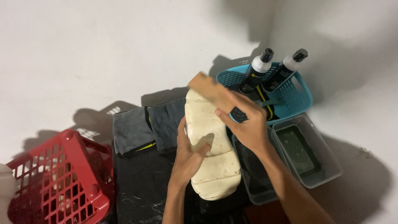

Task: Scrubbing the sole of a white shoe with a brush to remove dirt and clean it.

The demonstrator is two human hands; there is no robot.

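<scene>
My left hand (188, 151) grips a cream-white shoe (215, 166) from its left side, sole turned up, thumb laid across the sole. My right hand (244, 120) holds a wooden-backed brush (207, 89) against the far end of the sole; a black ring or band shows on one finger. The shoe is held above a black plastic sheet (141, 186).
A red slotted basket (62, 178) stands at the lower left. Folded grey cloths (143, 128) lie behind the shoe. A blue basket (296, 97) holds two black bottles (257, 70). Two grey tubs (323, 159) with dark liquid sit on the right.
</scene>
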